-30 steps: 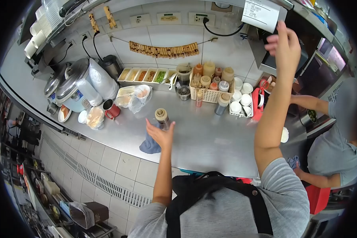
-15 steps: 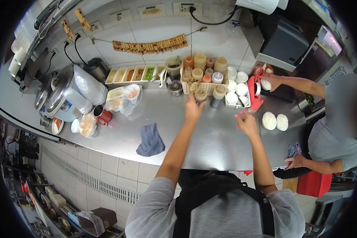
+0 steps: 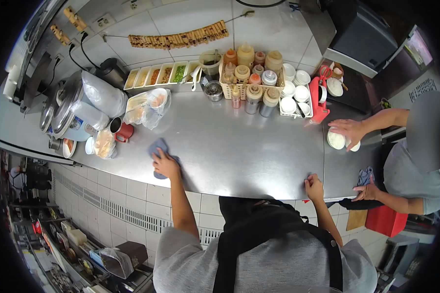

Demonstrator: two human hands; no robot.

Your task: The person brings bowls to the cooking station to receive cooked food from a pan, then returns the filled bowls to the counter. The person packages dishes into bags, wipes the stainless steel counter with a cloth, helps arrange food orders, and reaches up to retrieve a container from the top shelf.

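My left hand presses on a blue-grey cloth, gripping it against the steel counter. Near the counter's front edge, my right hand is closed, its fingers curled; whether anything is inside is hidden. Toward the wall, three squeeze bottles stand in front of the sauce basket: a small reddish bottle, a grey-brown bottle and another dark bottle. Both hands are well apart from them.
Left are bagged food, a red mug and a rice cooker. Topping containers line the wall. White cups sit beside a red tape dispenser. A co-worker's hand is over bowls of rice at right.
My left hand has left a bottle by the basket and moved left onto the cloth, shifting it. My right hand has drawn back to the front edge and closed. The co-worker's hand moved to the rice bowls.
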